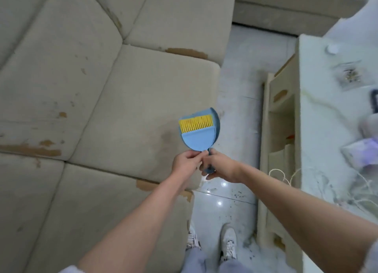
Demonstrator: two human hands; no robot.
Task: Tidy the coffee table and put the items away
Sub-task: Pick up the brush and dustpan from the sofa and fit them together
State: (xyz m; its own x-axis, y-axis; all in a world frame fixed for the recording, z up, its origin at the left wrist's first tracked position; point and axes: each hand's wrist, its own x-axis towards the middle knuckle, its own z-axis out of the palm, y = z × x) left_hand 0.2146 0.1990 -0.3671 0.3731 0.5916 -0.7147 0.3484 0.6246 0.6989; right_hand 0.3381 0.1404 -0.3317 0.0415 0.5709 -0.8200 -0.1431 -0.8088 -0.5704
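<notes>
From the head camera, you are standing on a glossy tiled floor (229, 199) between a worn beige sofa (86, 88) and the coffee table (319, 129), looking down at both arms stretched out in front of you. Your left hand (185, 160) is curled closed on the base of a small blue dustpan (199, 134), pinching it where the pan narrows into the handle. Your right hand (219, 166) is wrapped shut around the handle just beside the left hand, the two hands touching or very nearly so. A brush with yellow bristles (195, 123) is nested inside the dustpan, bristles toward the far edge. The set is held in the air over the front corner of the sofa seat cushion, tilted away from you. To your right, the pale tabletop carries loose twine (286, 176), a small white cap (331, 48) and blurred purple and white items (364, 152) near the frame edge; what those are cannot be made out. Dark specks lie scattered on the floor by your white shoes (229, 244).
</notes>
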